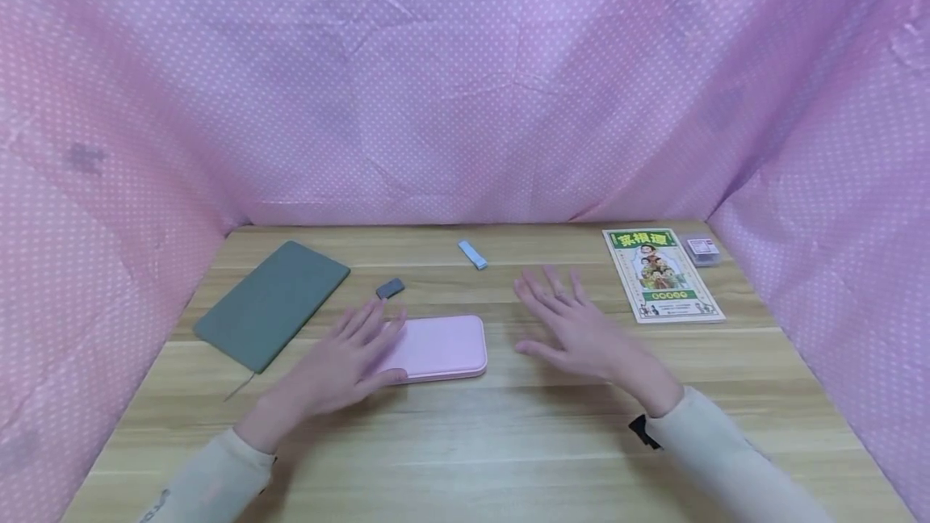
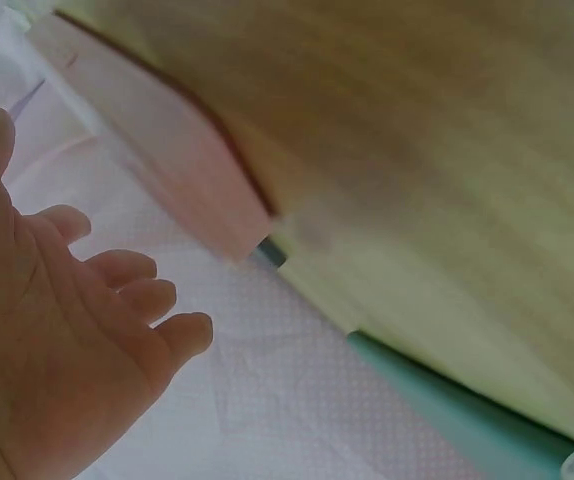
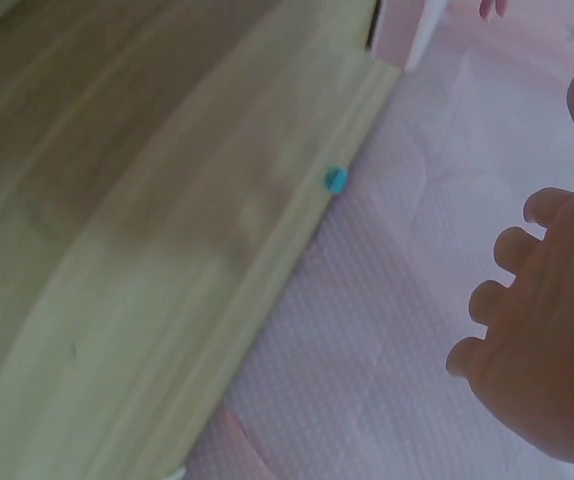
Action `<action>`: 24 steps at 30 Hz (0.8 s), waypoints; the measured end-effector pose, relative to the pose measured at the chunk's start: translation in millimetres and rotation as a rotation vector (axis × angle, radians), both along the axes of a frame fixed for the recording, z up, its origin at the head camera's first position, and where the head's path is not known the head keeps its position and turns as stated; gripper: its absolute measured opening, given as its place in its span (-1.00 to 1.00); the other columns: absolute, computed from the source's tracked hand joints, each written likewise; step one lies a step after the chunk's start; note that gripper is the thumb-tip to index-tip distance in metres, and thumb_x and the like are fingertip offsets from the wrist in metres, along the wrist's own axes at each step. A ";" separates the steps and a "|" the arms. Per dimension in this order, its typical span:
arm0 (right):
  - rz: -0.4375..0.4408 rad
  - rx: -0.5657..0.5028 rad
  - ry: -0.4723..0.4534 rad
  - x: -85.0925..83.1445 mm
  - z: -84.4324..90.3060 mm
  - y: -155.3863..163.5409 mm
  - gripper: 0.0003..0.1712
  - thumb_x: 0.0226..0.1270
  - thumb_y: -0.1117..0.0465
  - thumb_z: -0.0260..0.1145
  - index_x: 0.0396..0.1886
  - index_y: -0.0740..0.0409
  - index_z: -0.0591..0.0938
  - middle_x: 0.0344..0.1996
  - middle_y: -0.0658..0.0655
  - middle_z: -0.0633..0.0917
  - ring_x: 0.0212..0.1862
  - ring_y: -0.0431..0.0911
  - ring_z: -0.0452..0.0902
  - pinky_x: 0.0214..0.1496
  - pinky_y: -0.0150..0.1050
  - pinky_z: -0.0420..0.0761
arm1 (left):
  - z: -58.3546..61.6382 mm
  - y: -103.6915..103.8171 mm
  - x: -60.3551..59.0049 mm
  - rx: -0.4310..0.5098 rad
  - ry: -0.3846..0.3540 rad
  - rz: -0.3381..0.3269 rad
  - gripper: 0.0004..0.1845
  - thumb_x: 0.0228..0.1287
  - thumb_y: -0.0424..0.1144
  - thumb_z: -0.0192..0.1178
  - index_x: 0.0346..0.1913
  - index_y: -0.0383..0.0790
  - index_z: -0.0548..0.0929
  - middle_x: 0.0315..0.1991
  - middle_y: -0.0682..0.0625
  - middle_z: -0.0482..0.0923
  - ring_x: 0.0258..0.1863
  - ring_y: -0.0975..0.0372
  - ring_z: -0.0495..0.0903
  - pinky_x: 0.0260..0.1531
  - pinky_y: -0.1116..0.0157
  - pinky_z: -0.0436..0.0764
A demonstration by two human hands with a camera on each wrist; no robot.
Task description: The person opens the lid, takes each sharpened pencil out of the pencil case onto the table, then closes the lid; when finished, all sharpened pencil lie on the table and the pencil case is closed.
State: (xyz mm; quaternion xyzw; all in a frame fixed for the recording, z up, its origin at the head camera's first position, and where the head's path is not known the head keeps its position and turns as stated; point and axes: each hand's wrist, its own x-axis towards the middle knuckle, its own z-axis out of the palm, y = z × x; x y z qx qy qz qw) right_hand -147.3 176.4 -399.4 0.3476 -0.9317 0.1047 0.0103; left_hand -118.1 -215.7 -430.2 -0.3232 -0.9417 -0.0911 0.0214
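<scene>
A pink dotted cloth (image 1: pixel 465 87) hangs round three sides of a wooden table (image 1: pixel 508 442), walling it in at the back and at both ends. On the far left of the table lies a grey-green notebook (image 1: pixel 272 303), set at a slant, and on the far right a printed booklet (image 1: pixel 661 274) with a green heading, with a small clear box (image 1: pixel 702 250) just beside its top corner. The person's left hand (image 1: pixel 341 366) is spread flat, fingers straight and gripping nothing, and covers the left end of a pink case (image 1: pixel 439 347) that lies flat near the middle of the table. The right hand (image 1: pixel 574 325) is likewise open with its fingers fanned, holding nothing, above the bare wood just right of the case and apart from it. Behind the case sits a small dark grey block (image 1: pixel 390 288), and further back, near the cloth, a small light blue strip (image 1: pixel 472 254).
</scene>
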 end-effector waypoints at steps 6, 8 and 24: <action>0.121 -0.031 -0.072 -2.9 -14.6 -25.6 0.03 0.47 -0.42 0.00 0.66 0.06 -0.05 0.61 0.15 -0.14 0.59 0.17 -0.40 0.57 0.28 -0.18 | -6.1 -0.6 -0.1 0.019 -0.029 -0.002 -0.09 0.44 0.34 0.01 0.55 -0.32 0.24 0.55 -0.32 0.05 0.53 -0.18 0.04 0.47 -0.22 0.12; 0.151 -0.031 -0.098 -4.9 -18.5 -32.4 0.03 0.47 -0.40 0.04 0.67 0.04 -0.05 0.61 0.15 -0.15 0.59 0.16 -0.38 0.58 0.26 -0.14 | -6.8 -0.5 -0.9 0.016 -0.042 0.003 -0.07 0.43 0.36 0.00 0.54 -0.34 0.25 0.55 -0.32 0.05 0.53 -0.18 0.04 0.47 -0.22 0.12; 0.198 -0.030 -0.290 -18.4 -34.5 -56.5 0.08 0.35 -0.33 0.30 0.61 0.19 0.15 0.58 0.22 0.12 0.58 0.09 0.01 0.56 0.04 0.20 | -10.7 -15.6 -9.8 0.061 -0.038 -0.050 0.02 0.18 0.31 0.36 0.45 -0.41 0.38 0.46 -0.33 0.29 0.41 -0.16 0.32 0.33 -0.11 0.43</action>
